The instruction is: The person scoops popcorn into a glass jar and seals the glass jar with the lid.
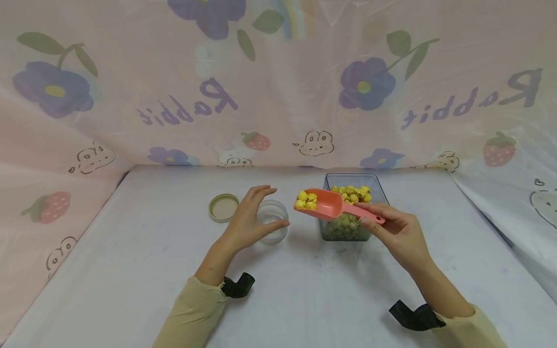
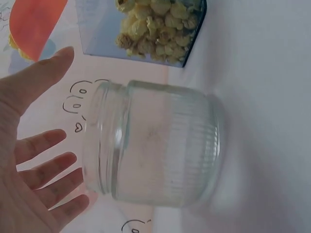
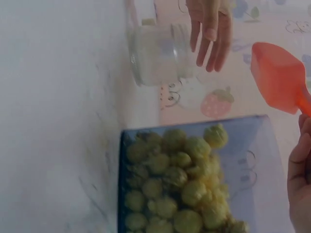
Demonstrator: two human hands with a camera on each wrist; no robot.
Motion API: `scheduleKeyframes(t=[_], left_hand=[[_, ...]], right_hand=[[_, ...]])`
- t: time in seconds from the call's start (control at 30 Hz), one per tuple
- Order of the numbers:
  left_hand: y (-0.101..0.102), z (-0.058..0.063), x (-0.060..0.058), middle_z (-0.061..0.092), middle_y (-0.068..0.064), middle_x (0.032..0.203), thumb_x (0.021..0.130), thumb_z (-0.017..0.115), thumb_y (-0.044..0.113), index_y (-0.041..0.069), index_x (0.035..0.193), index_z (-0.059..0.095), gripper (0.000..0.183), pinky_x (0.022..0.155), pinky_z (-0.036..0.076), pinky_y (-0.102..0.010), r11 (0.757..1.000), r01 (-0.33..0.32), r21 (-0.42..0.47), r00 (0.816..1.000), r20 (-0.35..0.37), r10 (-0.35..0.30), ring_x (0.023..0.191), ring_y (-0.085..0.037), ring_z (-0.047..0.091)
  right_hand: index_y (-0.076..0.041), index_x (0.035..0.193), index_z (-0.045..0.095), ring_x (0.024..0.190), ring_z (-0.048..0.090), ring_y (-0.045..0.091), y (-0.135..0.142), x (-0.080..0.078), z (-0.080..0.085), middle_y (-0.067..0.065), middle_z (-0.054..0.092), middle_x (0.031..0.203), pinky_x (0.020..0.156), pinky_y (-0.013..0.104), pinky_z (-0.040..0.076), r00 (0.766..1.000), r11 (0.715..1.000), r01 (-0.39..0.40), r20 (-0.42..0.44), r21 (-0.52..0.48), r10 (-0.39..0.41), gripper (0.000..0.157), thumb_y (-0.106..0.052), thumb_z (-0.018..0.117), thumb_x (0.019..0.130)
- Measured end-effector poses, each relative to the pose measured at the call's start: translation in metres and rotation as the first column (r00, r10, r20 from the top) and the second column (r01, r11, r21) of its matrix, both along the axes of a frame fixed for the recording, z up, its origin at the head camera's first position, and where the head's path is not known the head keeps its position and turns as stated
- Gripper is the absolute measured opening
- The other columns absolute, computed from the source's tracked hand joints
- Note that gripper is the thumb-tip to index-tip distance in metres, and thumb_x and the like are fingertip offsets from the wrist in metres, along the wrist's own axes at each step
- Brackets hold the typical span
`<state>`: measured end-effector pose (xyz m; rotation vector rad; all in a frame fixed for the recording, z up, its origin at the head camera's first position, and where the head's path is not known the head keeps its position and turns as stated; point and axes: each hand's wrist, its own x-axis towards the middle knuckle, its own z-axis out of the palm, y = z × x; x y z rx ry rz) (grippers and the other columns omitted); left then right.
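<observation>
My right hand (image 1: 398,237) grips the handle of a pink plastic scoop (image 1: 326,205). Several yellow popcorn pieces (image 1: 306,200) lie in the scoop's front end. The scoop is raised over the left side of a clear bluish bin (image 1: 353,180), which holds more popcorn (image 3: 170,179). An empty-looking glass jar (image 2: 160,145) stands upright on the table, lidless, left of the bin. Around the level of the jar's mouth, my left hand (image 1: 245,222) is held with fingers and thumb spread apart. The left wrist view shows a gap between those fingers and the glass.
A round gold-rimmed lid (image 1: 223,209) lies on the table to the left of the jar, partly behind my left hand. White sheeting covers the table (image 1: 296,290). A printed pink curtain (image 1: 278,96) hangs along the back and sides.
</observation>
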<state>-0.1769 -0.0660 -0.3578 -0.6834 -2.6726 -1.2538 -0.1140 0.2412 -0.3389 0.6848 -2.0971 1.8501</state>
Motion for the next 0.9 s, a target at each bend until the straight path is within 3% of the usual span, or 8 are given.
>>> scheduleKeyframes(t=[0.23, 0.53, 0.77, 0.9], left_hand=[[-0.011, -0.004, 0.001, 0.042, -0.006, 0.142, 0.072, 0.084, 0.033, 0.011, 0.137, 0.049, 0.076, 0.109, 0.036, -0.049, 1.0, 0.005, -0.009, 0.999, 0.048, -0.005, 0.134, -0.027, 0.04], [-0.023, -0.014, 0.002, 0.045, -0.01, 0.141, 0.07, 0.086, 0.028, 0.01, 0.142, 0.044, 0.085, 0.103, 0.042, -0.047, 0.999, 0.024, -0.022, 0.996, 0.088, -0.022, 0.13, -0.028, 0.043], [-0.025, -0.022, 0.0, 0.045, -0.012, 0.143, 0.071, 0.086, 0.025, 0.008, 0.144, 0.04, 0.087, 0.099, 0.048, -0.045, 0.998, 0.056, 0.006, 0.992, 0.116, -0.056, 0.132, -0.03, 0.043], [-0.025, -0.025, -0.002, 0.044, -0.014, 0.144, 0.073, 0.085, 0.023, 0.008, 0.143, 0.04, 0.085, 0.097, 0.049, -0.044, 0.997, 0.066, 0.031, 0.987, 0.146, -0.07, 0.132, -0.03, 0.043]], right_hand=[[0.012, 0.115, 0.063, 0.094, 0.058, 0.009, -0.017, 0.003, -0.007, -0.002, 0.068, 0.109, 0.077, 0.014, 0.053, 0.997, 0.997, 0.073, 0.022, -0.017, -0.073, 0.031, 0.015, 0.06, 0.085], [0.01, 0.115, 0.064, 0.098, 0.059, 0.01, -0.032, 0.003, -0.022, -0.003, 0.069, 0.112, 0.076, 0.016, 0.054, 0.996, 0.996, 0.085, -0.003, -0.011, -0.085, 0.033, 0.016, 0.062, 0.083], [0.01, 0.117, 0.063, 0.102, 0.062, 0.006, -0.039, 0.004, -0.031, -0.009, 0.069, 0.113, 0.08, 0.016, 0.053, 0.993, 0.993, 0.115, 0.036, 0.04, -0.116, 0.033, 0.012, 0.065, 0.084], [0.01, 0.116, 0.064, 0.101, 0.059, 0.007, -0.044, 0.004, -0.034, -0.008, 0.069, 0.113, 0.075, 0.015, 0.054, 0.99, 0.991, 0.131, 0.052, 0.037, -0.133, 0.033, 0.011, 0.066, 0.083]])
